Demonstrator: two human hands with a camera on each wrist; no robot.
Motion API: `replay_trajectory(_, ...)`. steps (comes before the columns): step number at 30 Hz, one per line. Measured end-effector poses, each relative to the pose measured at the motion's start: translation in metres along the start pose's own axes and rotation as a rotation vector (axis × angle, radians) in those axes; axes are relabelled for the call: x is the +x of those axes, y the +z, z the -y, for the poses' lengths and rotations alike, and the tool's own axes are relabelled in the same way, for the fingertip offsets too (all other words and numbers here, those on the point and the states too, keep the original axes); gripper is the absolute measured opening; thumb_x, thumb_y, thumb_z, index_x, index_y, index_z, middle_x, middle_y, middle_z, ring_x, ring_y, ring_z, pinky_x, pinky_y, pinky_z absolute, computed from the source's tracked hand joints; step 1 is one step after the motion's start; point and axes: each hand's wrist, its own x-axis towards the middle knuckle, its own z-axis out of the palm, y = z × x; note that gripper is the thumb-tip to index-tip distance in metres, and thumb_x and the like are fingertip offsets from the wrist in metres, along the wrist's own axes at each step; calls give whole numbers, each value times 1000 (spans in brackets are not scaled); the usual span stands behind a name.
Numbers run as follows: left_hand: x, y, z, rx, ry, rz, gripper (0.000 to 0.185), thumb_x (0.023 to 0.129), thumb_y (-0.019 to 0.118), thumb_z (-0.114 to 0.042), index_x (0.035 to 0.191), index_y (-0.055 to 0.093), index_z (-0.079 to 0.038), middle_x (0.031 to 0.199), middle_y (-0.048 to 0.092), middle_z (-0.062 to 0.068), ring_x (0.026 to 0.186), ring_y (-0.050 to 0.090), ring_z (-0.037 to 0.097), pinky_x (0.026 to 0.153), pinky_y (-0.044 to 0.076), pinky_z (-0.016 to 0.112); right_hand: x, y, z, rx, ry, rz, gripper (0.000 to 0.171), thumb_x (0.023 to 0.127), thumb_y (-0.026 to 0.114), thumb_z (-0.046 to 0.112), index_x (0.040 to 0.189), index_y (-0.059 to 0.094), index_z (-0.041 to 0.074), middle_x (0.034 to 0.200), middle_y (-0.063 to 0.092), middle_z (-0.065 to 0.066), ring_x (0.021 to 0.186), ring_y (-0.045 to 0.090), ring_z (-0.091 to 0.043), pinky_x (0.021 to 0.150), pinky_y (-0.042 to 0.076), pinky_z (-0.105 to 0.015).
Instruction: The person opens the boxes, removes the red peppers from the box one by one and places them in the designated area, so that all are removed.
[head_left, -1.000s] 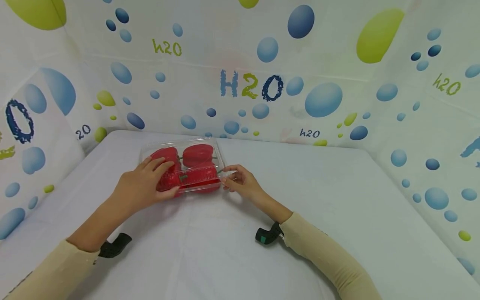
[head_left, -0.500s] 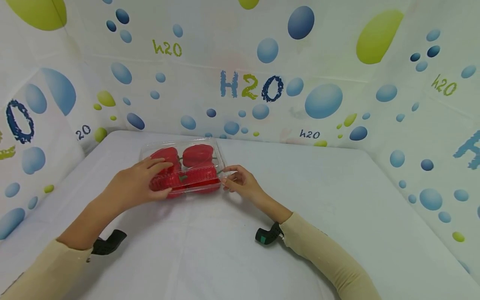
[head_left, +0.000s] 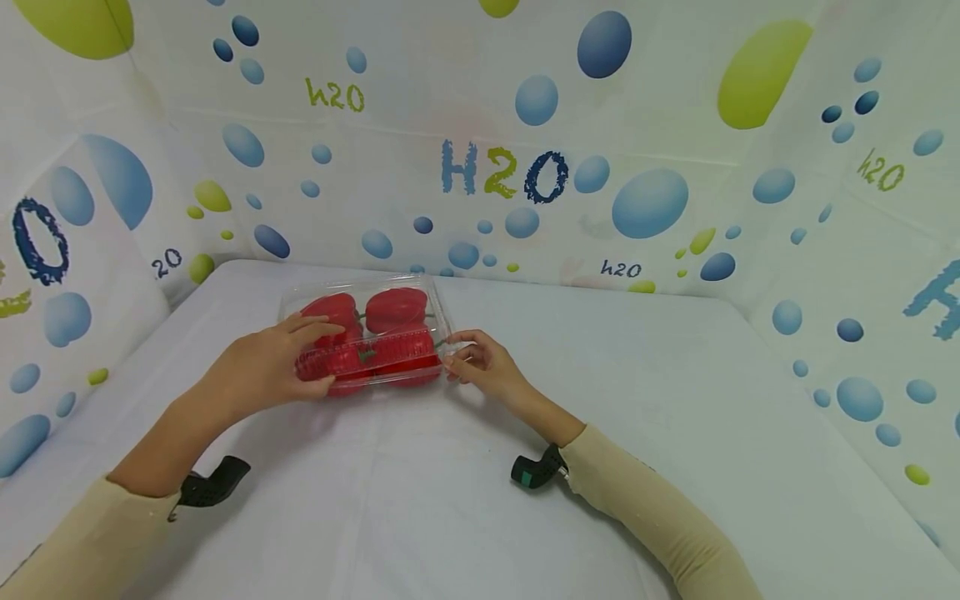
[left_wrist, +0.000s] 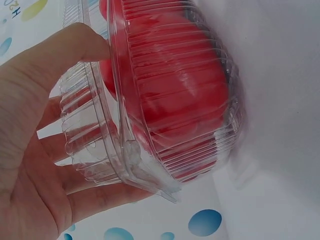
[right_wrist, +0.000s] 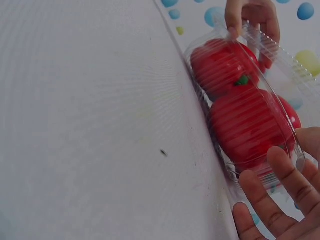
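Left hand (head_left: 258,373) has slid off the lid top to the box (head_left: 367,333) near-left end, fingers and thumb now curled round its rim; right hand (head_left: 480,365) still pinches the right rim. Box sits near the surface (head_left: 637,400) far-left corner, near edge lifting: lid likely opening

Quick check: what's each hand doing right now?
Left hand: grips the clear clamshell box of red peppers at its left end.
Right hand: pinches the box's right edge.

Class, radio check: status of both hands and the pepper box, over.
Left hand grips box lid at left end. Right hand pinches right rim. Red peppers inside, box on table. Nothing in the way.
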Motion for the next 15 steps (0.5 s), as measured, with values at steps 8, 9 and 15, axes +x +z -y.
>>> replay_trajectory(8, 0, 0, 0, -14, -18, 23, 73, 72, 84, -28, 135, 54, -8, 132, 52, 28, 112, 56, 47, 74, 57, 54, -1, -1, 0, 11, 2, 7, 34, 95, 62, 9, 127, 52, 4, 100, 67, -18, 88, 68, -29, 77, 56, -28)
replay_trajectory(9, 0, 0, -1, -17, -21, 27, 74, 71, 85, -28, 135, 54, -8, 132, 53, 28, 112, 55, 48, 75, 57, 55, -1, -1, 0, 13, 0, 9, 34, 95, 62, 9, 127, 52, 4, 100, 67, -18, 88, 68, -29, 78, 56, -28)
replay_trajectory(15, 0, -3, -1, -38, -37, 55, 75, 72, 85, -25, 137, 53, -8, 132, 53, 28, 114, 54, 48, 74, 58, 53, 0, -2, -2, 20, -1, 12, 35, 95, 63, 10, 127, 52, 4, 102, 68, -17, 88, 69, -28, 79, 56, -29)
